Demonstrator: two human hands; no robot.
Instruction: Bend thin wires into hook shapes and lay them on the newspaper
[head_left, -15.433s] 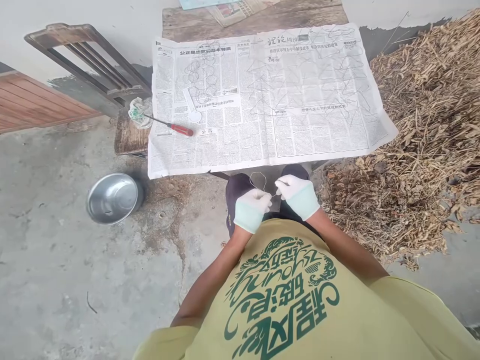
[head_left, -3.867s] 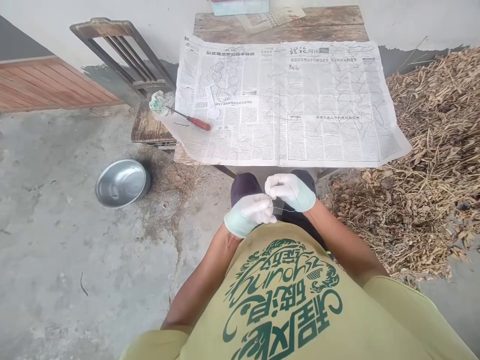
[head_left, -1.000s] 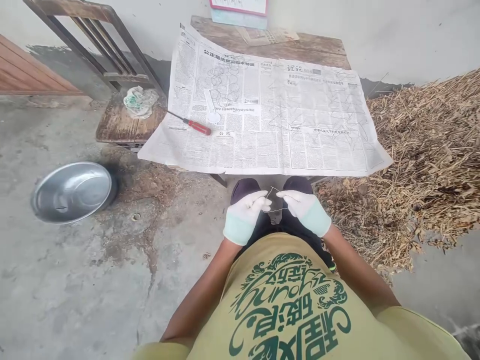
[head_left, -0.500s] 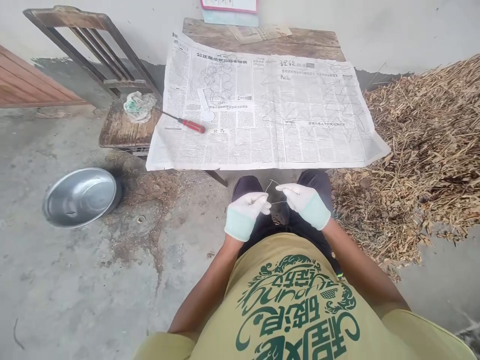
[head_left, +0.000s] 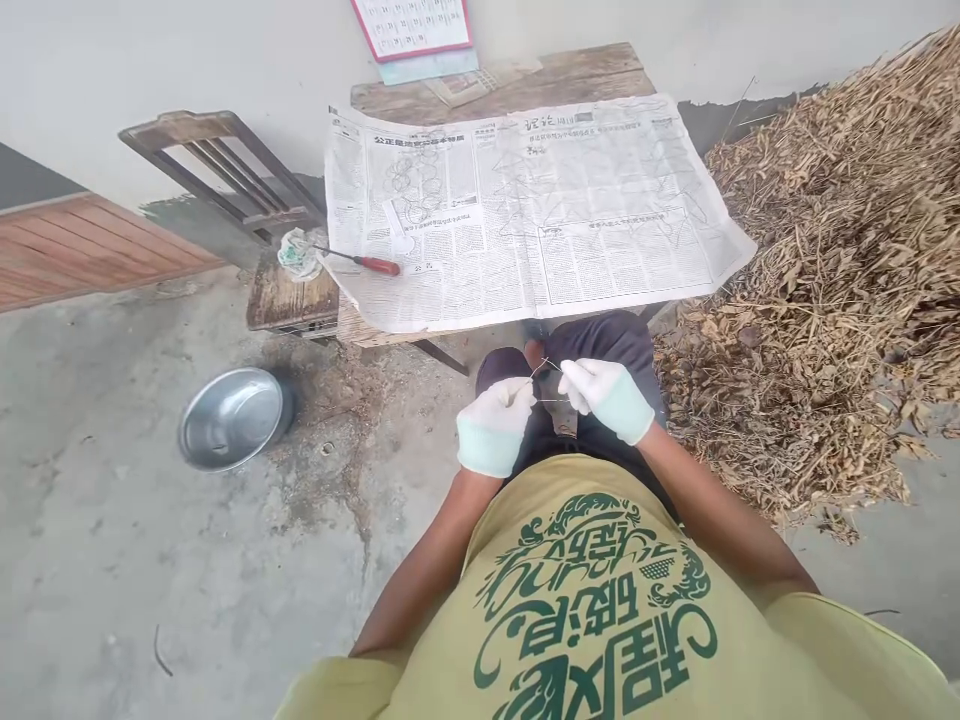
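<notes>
Both hands wear white gloves and meet above my lap. My left hand is closed, pinching one end of a thin bent wire. My right hand is closed too, pinching the other end of the same wire. The wire forms a small angled bend between the fingertips. A spread newspaper covers the low wooden table just beyond my knees, with many bent wire shapes lying on it. A red-handled screwdriver lies at the paper's left edge.
A metal bowl sits on the concrete floor to the left. A wooden chair holds a crumpled cloth. A big heap of dry straw and pods fills the right. A calendar leans on the wall.
The view has swung, shifting bowl and table. Both hands stay pinched on the wire, now held slightly higher and closer together.
</notes>
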